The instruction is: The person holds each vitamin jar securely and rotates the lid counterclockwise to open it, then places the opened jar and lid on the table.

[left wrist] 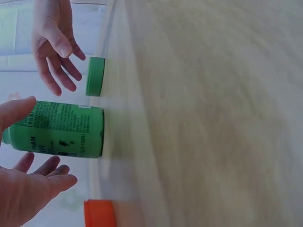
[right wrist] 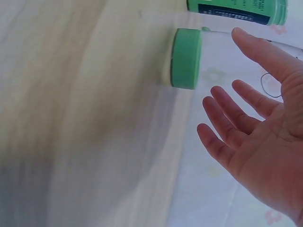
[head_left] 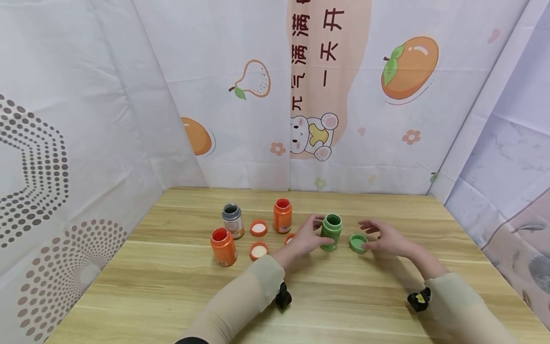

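Observation:
An open green jar (head_left: 331, 235) stands upright on the wooden table. My left hand (head_left: 304, 237) is spread around it, thumb on the near side and fingers behind. In the left wrist view a gap shows between those fingers and the jar (left wrist: 61, 130), and whether the thumb touches it I cannot tell. To the jar's right lies a green lid (head_left: 358, 243), its hollow side up. Beside and above this lid (right wrist: 186, 59) my right hand (right wrist: 255, 127) hovers with parted fingers, holding nothing.
Left of the hands stand two open orange jars (head_left: 224, 248) (head_left: 282, 217) and an open grey jar (head_left: 233, 222). Orange lids (head_left: 259, 228) (head_left: 259, 250) lie among them, another partly hidden behind my left hand. A printed curtain (head_left: 240, 157) hangs behind the table (head_left: 343, 301).

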A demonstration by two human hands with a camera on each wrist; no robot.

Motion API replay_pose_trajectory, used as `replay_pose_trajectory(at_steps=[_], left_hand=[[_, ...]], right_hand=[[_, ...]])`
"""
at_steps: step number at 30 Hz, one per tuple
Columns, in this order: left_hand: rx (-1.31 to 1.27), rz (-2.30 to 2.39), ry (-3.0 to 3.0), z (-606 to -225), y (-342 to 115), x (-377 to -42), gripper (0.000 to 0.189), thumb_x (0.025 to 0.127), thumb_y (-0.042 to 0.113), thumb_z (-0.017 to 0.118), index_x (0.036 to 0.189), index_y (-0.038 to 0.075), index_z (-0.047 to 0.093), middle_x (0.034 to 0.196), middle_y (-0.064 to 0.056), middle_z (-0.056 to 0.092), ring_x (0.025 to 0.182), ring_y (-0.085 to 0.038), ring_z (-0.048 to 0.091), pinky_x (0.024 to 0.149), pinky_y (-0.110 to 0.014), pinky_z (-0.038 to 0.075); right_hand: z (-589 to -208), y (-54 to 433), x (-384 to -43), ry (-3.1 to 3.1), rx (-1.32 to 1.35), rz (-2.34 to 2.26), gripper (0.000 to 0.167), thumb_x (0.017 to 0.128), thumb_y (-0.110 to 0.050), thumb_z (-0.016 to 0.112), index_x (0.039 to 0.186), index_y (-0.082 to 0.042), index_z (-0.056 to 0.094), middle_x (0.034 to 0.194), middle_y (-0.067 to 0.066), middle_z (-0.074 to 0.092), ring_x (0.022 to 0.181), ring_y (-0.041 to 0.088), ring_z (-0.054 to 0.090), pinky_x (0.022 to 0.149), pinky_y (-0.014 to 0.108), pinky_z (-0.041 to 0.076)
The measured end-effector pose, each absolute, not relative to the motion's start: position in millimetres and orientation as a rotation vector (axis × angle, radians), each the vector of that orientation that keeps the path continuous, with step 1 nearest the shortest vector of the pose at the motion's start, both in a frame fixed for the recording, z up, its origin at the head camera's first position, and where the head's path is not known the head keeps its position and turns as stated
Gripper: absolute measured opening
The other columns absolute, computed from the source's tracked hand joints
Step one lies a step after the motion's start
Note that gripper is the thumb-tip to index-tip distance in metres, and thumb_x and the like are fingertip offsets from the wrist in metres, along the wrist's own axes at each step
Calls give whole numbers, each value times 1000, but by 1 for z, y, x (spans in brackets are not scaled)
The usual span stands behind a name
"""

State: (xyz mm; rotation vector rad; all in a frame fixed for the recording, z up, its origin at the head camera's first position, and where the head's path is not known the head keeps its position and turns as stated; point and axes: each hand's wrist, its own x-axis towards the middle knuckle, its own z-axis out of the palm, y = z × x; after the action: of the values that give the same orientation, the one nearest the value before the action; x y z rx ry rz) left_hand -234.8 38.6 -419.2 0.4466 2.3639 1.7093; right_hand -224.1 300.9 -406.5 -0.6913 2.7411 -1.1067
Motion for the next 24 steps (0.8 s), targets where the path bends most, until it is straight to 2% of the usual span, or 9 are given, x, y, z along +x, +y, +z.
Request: replay_pose_trajectory(at_steps=[10,16,24], left_hand=[[514,1664,2402,-406,23,-232,65,80,12,81,133,9,45,137,-15,51,131,-32,44,106,-46,35],[559,1695,2405,-402,8,-229,64,80,12,81,134,10,46,137,-12,52,133,-30,43,105,-49,35],[645,1722,2409,-387,-15,-217,66,80,12,81,135,8,45,138,-11,52,133,-26,42,107,-49,32]], right_hand=[[-389,298,-218,2773,-739,-1140,64,83,-13,77,134,8,45,125,31,53,112,46,52,88,63,41],[-379,295,-212,2805,-745,-1141,62,83,-12,77,135,4,46,125,25,55,114,43,52,89,61,42],[-364,287,-200,2868,-764,-1158,63,86,-20,76,136,2,46,130,20,54,116,40,51,89,57,41]])
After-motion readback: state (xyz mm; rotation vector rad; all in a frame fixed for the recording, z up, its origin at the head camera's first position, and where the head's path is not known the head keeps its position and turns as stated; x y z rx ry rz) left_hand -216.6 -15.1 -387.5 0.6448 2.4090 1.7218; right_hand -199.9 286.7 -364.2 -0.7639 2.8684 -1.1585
